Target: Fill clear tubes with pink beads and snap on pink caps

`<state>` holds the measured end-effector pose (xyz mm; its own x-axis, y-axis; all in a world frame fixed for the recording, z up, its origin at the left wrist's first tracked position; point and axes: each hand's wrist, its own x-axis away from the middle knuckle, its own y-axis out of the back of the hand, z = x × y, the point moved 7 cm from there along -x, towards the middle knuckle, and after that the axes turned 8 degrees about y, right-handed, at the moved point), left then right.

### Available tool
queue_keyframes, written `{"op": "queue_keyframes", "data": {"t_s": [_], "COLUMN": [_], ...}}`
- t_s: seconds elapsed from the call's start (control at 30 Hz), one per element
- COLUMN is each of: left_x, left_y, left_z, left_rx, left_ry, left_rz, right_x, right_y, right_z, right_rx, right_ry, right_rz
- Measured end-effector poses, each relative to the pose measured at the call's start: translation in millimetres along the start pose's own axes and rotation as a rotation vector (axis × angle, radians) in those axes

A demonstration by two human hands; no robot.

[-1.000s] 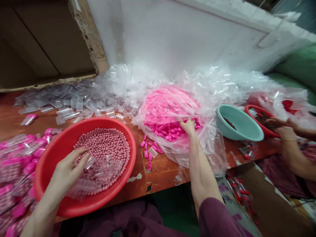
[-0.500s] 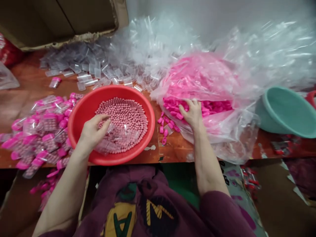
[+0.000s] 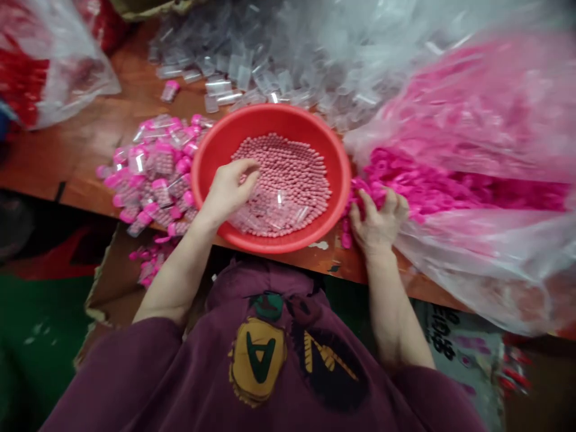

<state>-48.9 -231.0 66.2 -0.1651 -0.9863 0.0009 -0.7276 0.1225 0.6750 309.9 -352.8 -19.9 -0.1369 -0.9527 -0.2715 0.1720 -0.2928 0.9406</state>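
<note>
The red basin holds small pink beads, with clear plastic containers lying on them. My left hand is over the basin's left side. Its fingers are loosely curled, and a gap shows between thumb and forefinger with nothing visible in it. To the right of the basin, my right hand reaches down at loose pink caps with its fingers apart. Beside it lies a clear plastic bag spilling many pink caps. My right fingertips partly hide the caps beneath them.
Left of the basin is a heap of bead-filled containers with pink caps. Clear containers are piled along the back. A bag with red pieces stands at far left. The table's front edge runs just before my body.
The view has turned left. My right hand has moved from the opening of the cap bag to the loose caps beside the basin. My left hand stays over the basin.
</note>
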Motion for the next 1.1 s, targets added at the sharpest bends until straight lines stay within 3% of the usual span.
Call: {"op": "queue_keyframes", "data": {"t_s": [0.1, 0.17, 0.3, 0.4, 0.5, 0.6, 0.7, 0.77, 0.87, 0.93, 1.03, 1.1], "left_x": [-5.4, -6.6, -0.2, -0.9, -11.2, -20.7, -26.0, -28.0, -27.7, -24.3, -18.9, -17.9], "left_y": [3.3, -1.6, -31.5, -56.9, -74.2, -79.7, -73.8, -68.6, -67.8, -73.8, -83.9, -86.1], "left_z": [-1.1, -8.0, -35.2, -49.1, -51.0, -44.5, -38.3, -38.1, -39.1, -37.7, -34.0, -32.8], "left_rx": [-0.004, -0.067, -0.315, -0.530, -0.663, -0.631, -0.541, -0.469, -0.394, -0.426, -0.499, -0.502], "left_ry": [-0.026, -0.075, -0.199, -0.197, -0.125, -0.038, -0.004, -0.027, -0.059, -0.063, -0.053, -0.046], "left_rz": [0.031, 0.122, 0.413, 0.539, 0.572, 0.620, 0.645, 0.627, 0.588, 0.597, 0.650, 0.680], "right_x": [9.1, 6.6, -11.1, -22.4, -27.3, -26.6, -23.8, -25.8, -36.3, -43.0, -46.2, -45.8], "right_y": [-9.0, -13.3, -4.1, 11.6, 34.0, 57.5, 80.4, 87.0, 77.6, 62.1, 39.9, 33.3], "right_z": [5.9, 11.9, 21.1, 22.0, 21.9, 32.7, 60.0, 84.3, 122.0, 142.0, 157.1, 158.7], "right_rx": [-0.072, -0.128, -0.155, -0.085, -0.075, -0.168, -0.283, -0.362, -0.427, -0.400, -0.302, -0.254], "right_ry": [0.113, 0.186, 0.207, 0.146, 0.102, 0.133, 0.210, 0.264, 0.359, 0.426, 0.487, 0.495], "right_rz": [0.002, 0.049, 0.109, 0.119, -0.003, -0.178, -0.354, -0.379, -0.238, -0.076, 0.136, 0.195]}}
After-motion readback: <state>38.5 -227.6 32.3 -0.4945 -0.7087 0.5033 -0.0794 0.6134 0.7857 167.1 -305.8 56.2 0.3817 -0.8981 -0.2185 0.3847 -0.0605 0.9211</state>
